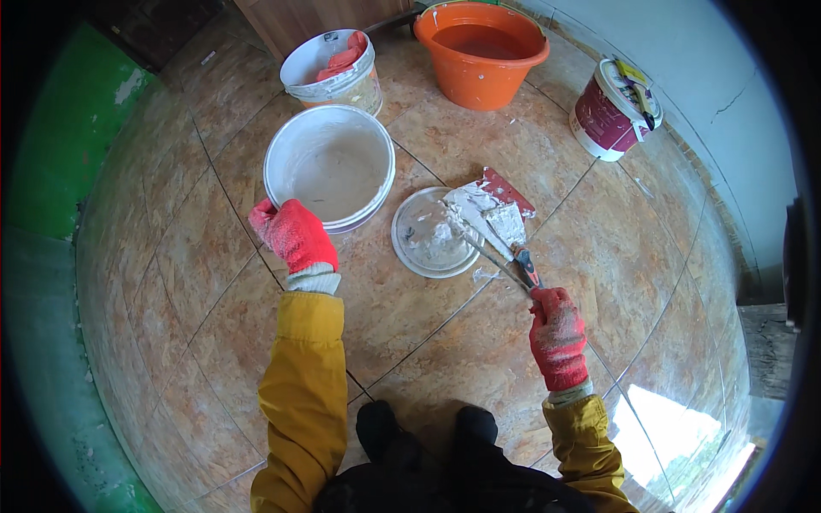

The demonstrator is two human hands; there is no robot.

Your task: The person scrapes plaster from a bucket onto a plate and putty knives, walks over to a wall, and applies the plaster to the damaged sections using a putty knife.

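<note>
Left of centre: left hand in red glove, curled tight over the near-left rim of a white bucket, inside wall smeared pale. Right of centre, lower: right hand in matching glove, closed round the end of a thin grey tool, far end reaching up-left over a round lid at mid-frame. Just beside that tool, an orange-and-black handle, its near end close to the glove; whether also gripped, cannot tell. Above it, a red blade caked with white paste, overhanging the lid's right side. At upper centre, an orange tub with liquid inside; to its left, a second bucket with red cloth. At upper right, a maroon-and-white bucket, yellow tool on top. Underneath everything, brown tiled floor.
</note>
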